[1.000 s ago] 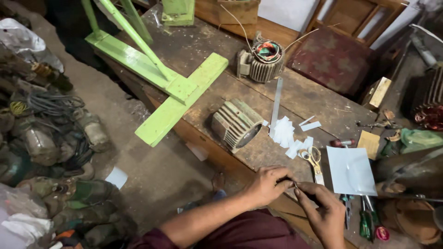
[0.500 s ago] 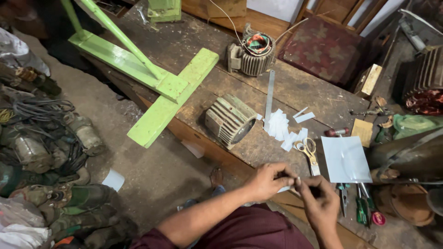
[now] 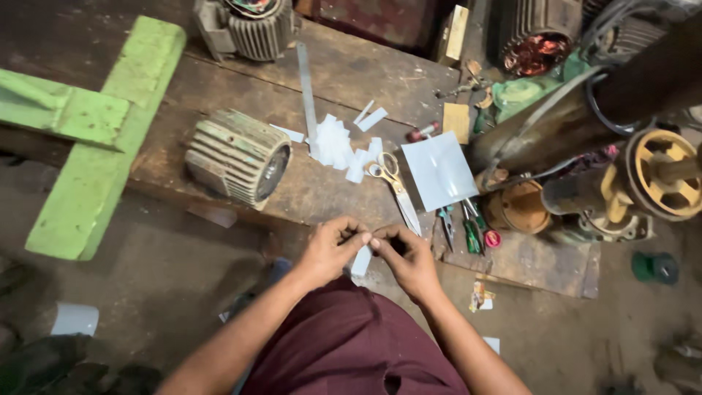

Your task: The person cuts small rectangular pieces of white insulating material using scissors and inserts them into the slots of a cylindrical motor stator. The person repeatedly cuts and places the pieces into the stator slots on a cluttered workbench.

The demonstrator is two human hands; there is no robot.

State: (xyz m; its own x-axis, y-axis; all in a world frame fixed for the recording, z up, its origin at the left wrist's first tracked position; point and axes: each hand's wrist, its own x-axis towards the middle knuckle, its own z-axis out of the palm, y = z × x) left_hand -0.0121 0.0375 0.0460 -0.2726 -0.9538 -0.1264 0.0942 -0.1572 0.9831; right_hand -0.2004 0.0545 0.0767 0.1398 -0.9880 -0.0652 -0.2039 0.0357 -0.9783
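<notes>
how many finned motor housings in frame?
3: one lying on the bench left of the scissors, one at top centre, one at top right; others may be hidden.

Left hand [image 3: 330, 249] and right hand [image 3: 408, 257] meet fingertip to fingertip; the small white strip [image 3: 361, 260] between them is mostly covered by fingers, its shape and how it is held unclear. Both forearms run out of the bottom edge. Upper ribbed motor [image 3: 252, 28] cut off by the top edge. Green frame [image 3: 88, 124] runs off the left edge. Left end of the bench [image 3: 344, 73] and the dark objects at lower left are too dim to identify.
</notes>
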